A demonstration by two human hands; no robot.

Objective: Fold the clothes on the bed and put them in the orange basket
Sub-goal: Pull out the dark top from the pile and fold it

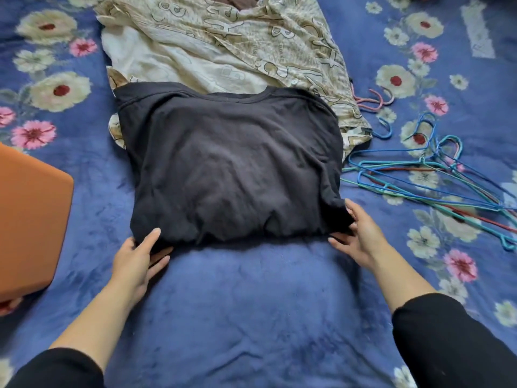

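- Currently the black shirt (232, 163) lies folded in the middle of the bed (251, 303), flat on the blue flowered blanket.
- Orientation: neckline at the far edge, pointing away from the person; folded bottom edge nearest the person.
- Shape is a rough rectangle, a bit wider than it is deep, so the long axis runs left to right across the view. Sides look tucked in; no sleeves stick out.
- Left hand (137, 257) is at the near-left corner: thumb lies on top of the cloth, fingers (161, 260) go under the edge, pinching the corner.
- Right hand (361, 236) is at the near-right corner, same grip: thumb on top, fingers (340, 242) tucked under the hem.
- Both hands hold only that shirt, and neither closes into a full fist.
- Far edge of the black shirt overlaps a beige patterned shirt (251, 37), which lies crumpled and spread out beyond it, partly underneath.
- Orange basket (30, 219) sits on the bed at the left edge of the view, near the left hand but clear of the shirt. Only one outer wall and a corner show; the inside is out of view.
- Tangle of blue and green wire hangers (419, 175) lies to the right of the shirt, close to its right edge but not touching; a few pink ones (372, 100) lie further back beside the beige shirt.
- Black sleeves (447, 331) are pushed up both forearms.
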